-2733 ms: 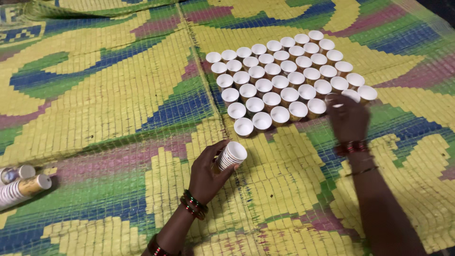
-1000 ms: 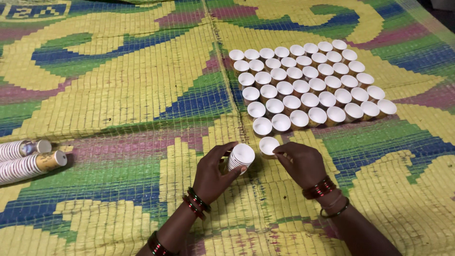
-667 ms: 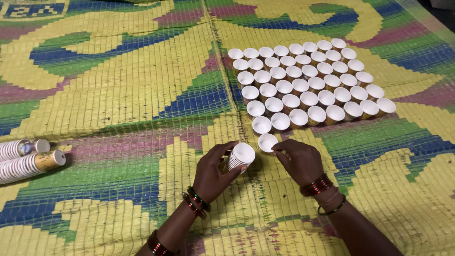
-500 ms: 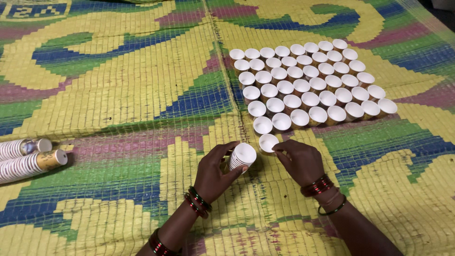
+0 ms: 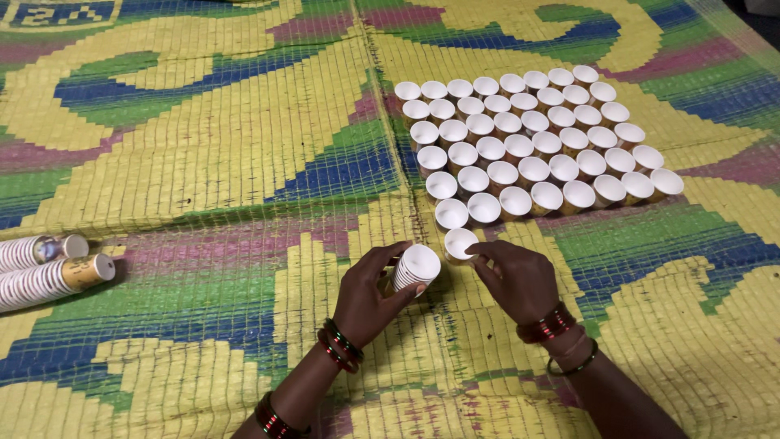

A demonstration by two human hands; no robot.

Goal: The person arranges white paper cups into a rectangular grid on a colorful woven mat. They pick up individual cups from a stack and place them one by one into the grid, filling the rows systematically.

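Observation:
My left hand point(image 5: 367, 294) grips a nested stack of paper cups point(image 5: 414, 267), tilted with its white open mouth facing right and up. My right hand point(image 5: 513, 277) pinches the rim of a single paper cup point(image 5: 459, 243) that stands on the mat just below the left end of a block of cups. That block point(image 5: 532, 142) holds several rows of upright white-lined cups set close together. The single cup sits under the front row's leftmost cup point(image 5: 451, 214).
A woven plastic mat point(image 5: 203, 154) in yellow, green, blue and purple covers the floor. Two long stacks of cups point(image 5: 50, 278) lie on their sides at the left edge. Bangles ring both wrists.
Earlier my right hand was at the block's right end; it came back to the stack and now holds one cup, which has slid slightly up toward the front row. The left hand stays put.

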